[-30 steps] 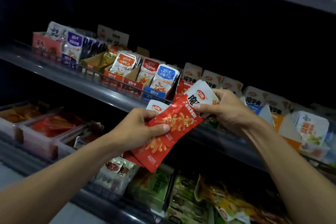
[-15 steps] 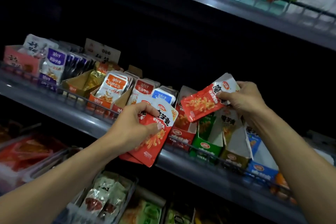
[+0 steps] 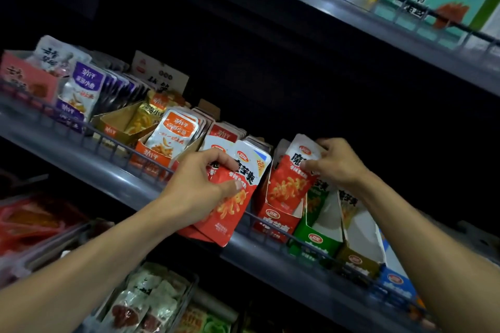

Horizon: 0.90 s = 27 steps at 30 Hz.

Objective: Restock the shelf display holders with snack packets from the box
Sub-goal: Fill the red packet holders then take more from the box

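1. Red foil film, glossy and crinkled: the snack packets look light, thin and floppy, likely slick on the printed faces, and not fragile beyond creasing. My judgement is that a packet is best pinched at its flat sealed top edge, where the film is stiffest.

2. The right hand point(image 3: 336, 163) is closed on the white top of one red packet point(image 3: 290, 184), thumb in front and fingers behind, with the packet standing almost upright in the red display holder point(image 3: 273, 222) on the middle shelf point(image 3: 113, 176).

3. The left hand point(image 3: 200, 186) is clamped on a small fan of spare red packets point(image 3: 235, 203), held just left of that holder and in front of the shelf rail. The two hands are apart, each gripping its own load.

4. To the right of the red holder stand a green holder point(image 3: 315, 242) and further holders; to the left, orange and purple packs fill their own boxes. The supply box is not in view.

5. Against the frame half a second back, the single packet was tilted in the air above the holders; now it sits down inside the red one. The left hand's stack has risen nearer the shelf edge, and the view has shifted closer and more tilted.

6. Being so limp, the packet may slump forward if released before it leans on those behind.
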Available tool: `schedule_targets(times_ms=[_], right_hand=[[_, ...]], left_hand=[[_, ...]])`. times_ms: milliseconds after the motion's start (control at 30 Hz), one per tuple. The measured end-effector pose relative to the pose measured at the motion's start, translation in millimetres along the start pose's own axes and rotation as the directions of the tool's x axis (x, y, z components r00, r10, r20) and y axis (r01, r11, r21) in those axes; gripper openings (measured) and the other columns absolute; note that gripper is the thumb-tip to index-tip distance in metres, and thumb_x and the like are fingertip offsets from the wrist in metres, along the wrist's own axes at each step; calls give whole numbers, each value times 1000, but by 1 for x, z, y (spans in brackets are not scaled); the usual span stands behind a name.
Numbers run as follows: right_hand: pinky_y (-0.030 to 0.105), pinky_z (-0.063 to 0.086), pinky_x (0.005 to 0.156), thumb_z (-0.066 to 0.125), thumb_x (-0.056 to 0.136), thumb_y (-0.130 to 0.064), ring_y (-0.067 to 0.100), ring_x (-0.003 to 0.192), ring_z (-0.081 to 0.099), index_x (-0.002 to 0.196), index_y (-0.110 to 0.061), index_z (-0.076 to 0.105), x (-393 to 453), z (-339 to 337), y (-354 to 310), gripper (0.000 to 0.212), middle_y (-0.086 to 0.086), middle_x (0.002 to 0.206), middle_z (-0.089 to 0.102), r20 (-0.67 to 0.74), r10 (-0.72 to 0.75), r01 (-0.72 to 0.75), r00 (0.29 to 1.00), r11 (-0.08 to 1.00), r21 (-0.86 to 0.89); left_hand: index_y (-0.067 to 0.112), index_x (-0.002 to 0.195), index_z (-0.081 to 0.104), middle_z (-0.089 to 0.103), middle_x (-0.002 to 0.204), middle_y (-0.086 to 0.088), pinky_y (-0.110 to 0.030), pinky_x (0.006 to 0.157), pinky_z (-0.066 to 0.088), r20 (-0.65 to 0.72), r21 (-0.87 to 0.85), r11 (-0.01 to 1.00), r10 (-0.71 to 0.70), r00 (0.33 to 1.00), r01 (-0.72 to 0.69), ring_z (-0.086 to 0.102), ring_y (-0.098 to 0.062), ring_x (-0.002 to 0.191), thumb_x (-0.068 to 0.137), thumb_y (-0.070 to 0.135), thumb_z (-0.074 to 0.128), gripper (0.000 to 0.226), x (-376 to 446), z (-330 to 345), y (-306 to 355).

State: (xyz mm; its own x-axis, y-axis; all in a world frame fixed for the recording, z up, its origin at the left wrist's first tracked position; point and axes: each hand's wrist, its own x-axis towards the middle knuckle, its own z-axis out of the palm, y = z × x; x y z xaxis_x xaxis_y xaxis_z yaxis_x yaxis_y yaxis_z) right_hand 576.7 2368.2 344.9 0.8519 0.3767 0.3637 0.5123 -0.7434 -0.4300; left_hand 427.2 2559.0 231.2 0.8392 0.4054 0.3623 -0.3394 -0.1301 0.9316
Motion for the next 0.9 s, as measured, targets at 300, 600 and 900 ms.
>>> schedule_targets(times_ms=[300,600,900], right_hand=[[38,58,82,82,78,-23,15,94,68,121,-14,55,3,19,11,51,0,109,68,70,-102,116,992,962,-247],[35,58,77,81,76,-34,17,101,64,128,-22,48,16,32,15,63,1,117,65,-21,-167,138,986,874,-465],[41,58,74,84,69,-47,18,87,64,104,-22,53,22,42,26,54,-1,98,64,-54,-91,54,994,875,-481]], left_hand=[[22,95,65,71,96,-2,-35,62,60,11,4,1000,14,1000,-14,73,-20,74,81,16,78,20,3,2,-2],[24,93,65,67,99,5,-41,70,62,11,14,1000,18,1000,-19,72,-18,80,80,17,79,20,5,5,-4],[22,92,66,62,99,14,-38,70,62,13,11,999,42,999,-42,71,-15,80,80,16,79,19,7,4,-9]])
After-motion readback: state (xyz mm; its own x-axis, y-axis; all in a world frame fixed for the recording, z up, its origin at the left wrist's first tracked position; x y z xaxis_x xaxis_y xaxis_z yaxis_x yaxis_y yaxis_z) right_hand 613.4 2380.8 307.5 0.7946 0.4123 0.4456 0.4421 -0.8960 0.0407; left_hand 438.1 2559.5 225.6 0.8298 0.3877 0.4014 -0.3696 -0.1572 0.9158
